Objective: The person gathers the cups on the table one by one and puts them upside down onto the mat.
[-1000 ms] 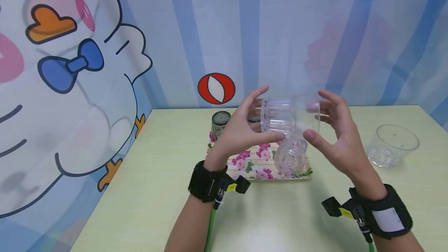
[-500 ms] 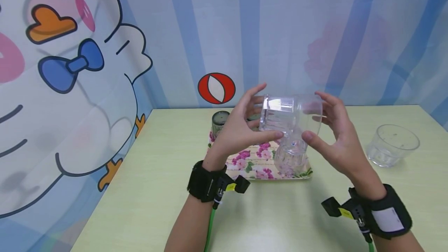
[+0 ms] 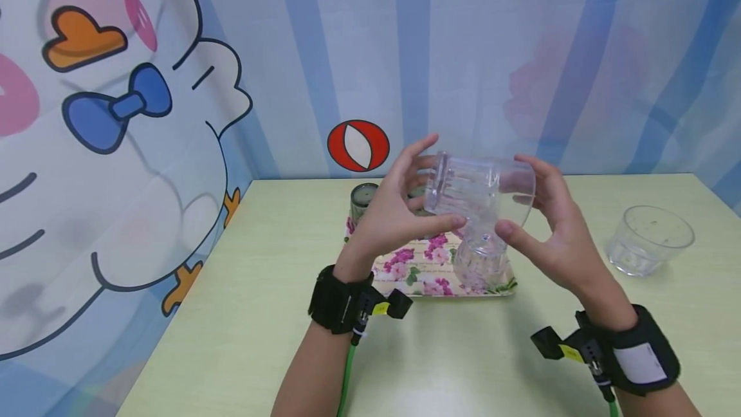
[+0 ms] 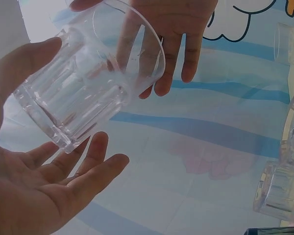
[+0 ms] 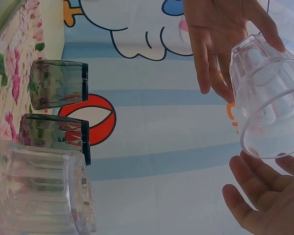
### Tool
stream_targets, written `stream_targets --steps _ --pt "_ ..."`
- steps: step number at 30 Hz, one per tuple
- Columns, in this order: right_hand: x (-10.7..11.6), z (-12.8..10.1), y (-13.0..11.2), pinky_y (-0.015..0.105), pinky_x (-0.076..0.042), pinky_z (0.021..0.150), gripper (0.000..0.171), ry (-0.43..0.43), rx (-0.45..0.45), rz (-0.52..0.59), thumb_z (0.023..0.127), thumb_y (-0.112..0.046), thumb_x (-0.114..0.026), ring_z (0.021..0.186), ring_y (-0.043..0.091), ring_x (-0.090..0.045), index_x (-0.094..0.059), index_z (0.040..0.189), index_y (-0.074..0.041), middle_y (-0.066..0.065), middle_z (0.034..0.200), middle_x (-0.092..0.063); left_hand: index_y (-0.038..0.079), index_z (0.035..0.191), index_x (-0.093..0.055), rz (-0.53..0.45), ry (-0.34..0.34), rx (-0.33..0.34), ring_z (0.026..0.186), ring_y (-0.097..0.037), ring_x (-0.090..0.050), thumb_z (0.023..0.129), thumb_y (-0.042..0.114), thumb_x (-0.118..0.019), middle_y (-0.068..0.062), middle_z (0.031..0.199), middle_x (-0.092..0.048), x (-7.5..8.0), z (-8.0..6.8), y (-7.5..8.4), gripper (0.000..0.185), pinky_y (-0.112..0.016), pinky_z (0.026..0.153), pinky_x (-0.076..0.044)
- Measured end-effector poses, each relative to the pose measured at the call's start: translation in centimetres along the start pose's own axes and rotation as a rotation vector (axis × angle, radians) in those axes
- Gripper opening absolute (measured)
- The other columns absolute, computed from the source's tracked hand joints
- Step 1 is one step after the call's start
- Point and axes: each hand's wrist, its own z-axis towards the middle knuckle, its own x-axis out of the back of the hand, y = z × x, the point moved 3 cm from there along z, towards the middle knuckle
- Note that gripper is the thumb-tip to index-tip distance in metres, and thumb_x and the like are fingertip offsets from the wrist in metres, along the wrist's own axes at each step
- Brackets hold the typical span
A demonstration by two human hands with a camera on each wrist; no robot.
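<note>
While the left hand [image 3: 393,211] curves its thumb along the lower edge of the clear tumbler [image 3: 477,188] and spreads its fingers [image 3: 419,150] behind the thick base, the glass lies on its side in the air, base to the left and mouth to the right. The wrist view shows those left fingers only loosely bent, cradling the ribbed base rather than wrapped tight round it. At the other end the right hand [image 3: 550,224] sets its thumb under the rim and arches its fingers [image 3: 535,169] over the top of the mouth, so the tumbler is pinched between both hands, tilted a little, mouth end slightly lower.

Directly below it an upturned clear glass [image 3: 480,262] stands on the near right corner of the flowered tray [image 3: 411,272]. Two dark green glasses [image 5: 56,83] stand upside down on the tray's far side, one [image 3: 365,201] showing beside the left hand in the head view. Well apart to the right, another clear tumbler [image 3: 648,240] stands upright on the pale green table [image 3: 260,288]. Black straps with green cables circle both wrists. Behind the table hangs a striped blue backdrop with a cartoon duck [image 3: 116,114] and a red and white ball [image 3: 357,146].
</note>
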Motion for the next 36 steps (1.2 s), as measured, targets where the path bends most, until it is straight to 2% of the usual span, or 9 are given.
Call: stream_targets --steps 9,14,17,18,21,25,31,33,36 --pt "-0.15 -0.02 0.1 0.01 -0.035 0.098 0.077 -0.028 -0.03 -0.039 0.081 -0.011 -0.067 0.117 0.0 -0.048 -0.031 0.148 -0.026 -0.016 0.126 -0.049 0.034 0.149 -0.026 0.023 0.017 -0.004 0.131 -0.025 -0.047 0.076 0.004 -0.075 -0.007 0.144 -0.044 0.16 0.0 0.05 0.093 -0.046 0.108 -0.046" --pt "-0.28 -0.09 0.15 0.01 -0.035 0.098 0.078 -0.05 -0.036 -0.048 0.082 -0.011 -0.067 0.117 0.0 -0.046 -0.029 0.148 -0.026 -0.004 0.132 -0.047 0.034 0.15 -0.025 0.025 0.016 0.001 0.135 -0.026 -0.043 0.078 0.004 -0.074 -0.007 0.147 -0.042 0.2 -0.06 0.19 0.093 -0.052 0.111 -0.041" --pt "-0.36 -0.09 0.21 0.016 -0.036 0.099 0.078 -0.067 -0.047 -0.052 0.082 -0.012 -0.067 0.117 -0.001 -0.046 -0.028 0.148 -0.027 0.006 0.134 -0.048 0.032 0.15 -0.024 0.028 0.018 -0.005 0.137 -0.026 -0.042 0.078 0.005 -0.074 -0.006 0.147 -0.042 0.24 -0.08 0.2 0.093 -0.054 0.11 -0.041" --pt "-0.39 -0.09 0.22 0.022 -0.037 0.102 0.079 -0.073 -0.05 -0.051 0.082 -0.012 -0.067 0.117 -0.001 -0.046 -0.028 0.148 -0.027 0.008 0.135 -0.048 0.031 0.151 -0.024 0.025 0.019 -0.011 0.137 -0.026 -0.042 0.078 0.004 -0.074 -0.006 0.148 -0.042 0.25 -0.09 0.2 0.093 -0.055 0.11 -0.04" --pt "-0.46 -0.1 0.22 0.026 -0.037 0.102 0.079 -0.086 -0.058 -0.058 0.082 -0.013 -0.068 0.117 -0.002 -0.046 -0.028 0.148 -0.028 0.009 0.135 -0.048 0.031 0.151 -0.024 0.021 0.02 -0.022 0.137 -0.025 -0.042 0.077 0.004 -0.074 -0.006 0.148 -0.042 0.29 -0.1 0.16 0.093 -0.056 0.11 -0.04" --pt "-0.53 -0.14 0.17 0.018 -0.037 0.098 0.078 -0.091 -0.053 -0.061 0.083 -0.013 -0.067 0.116 -0.002 -0.047 -0.028 0.148 -0.028 0.007 0.132 -0.05 0.034 0.15 -0.025 0.014 0.017 -0.039 0.137 -0.024 -0.042 0.077 0.002 -0.074 -0.006 0.148 -0.042 0.28 -0.08 0.15 0.093 -0.054 0.11 -0.041" --pt "-0.66 -0.12 0.12 0.018 -0.038 0.097 0.077 -0.104 -0.044 -0.055 0.083 -0.013 -0.067 0.115 -0.001 -0.048 -0.028 0.148 -0.028 0.007 0.131 -0.052 0.031 0.15 -0.024 -0.006 0.007 -0.083 0.135 -0.024 -0.045 0.077 -0.002 -0.073 -0.009 0.146 -0.042 0.23 0.01 0.31 0.094 -0.045 0.104 -0.05" --pt "-0.69 -0.13 0.11 0.022 -0.039 0.098 0.078 -0.113 -0.046 -0.058 0.083 -0.013 -0.067 0.116 -0.001 -0.048 -0.027 0.148 -0.029 0.007 0.132 -0.051 0.03 0.15 -0.024 -0.013 0.005 -0.093 0.134 -0.024 -0.046 0.077 -0.002 -0.073 -0.009 0.146 -0.043 0.22 0.02 0.34 0.094 -0.043 0.102 -0.051" --pt "-0.74 -0.14 0.1 0.039 -0.04 0.103 0.078 -0.126 -0.043 -0.051 0.083 -0.013 -0.067 0.117 -0.003 -0.047 -0.027 0.148 -0.029 0.009 0.134 -0.05 0.029 0.151 -0.024 -0.025 0.005 -0.1 0.133 -0.024 -0.047 0.076 -0.004 -0.072 -0.01 0.146 -0.043 0.22 0.01 0.38 0.095 -0.042 0.101 -0.052"
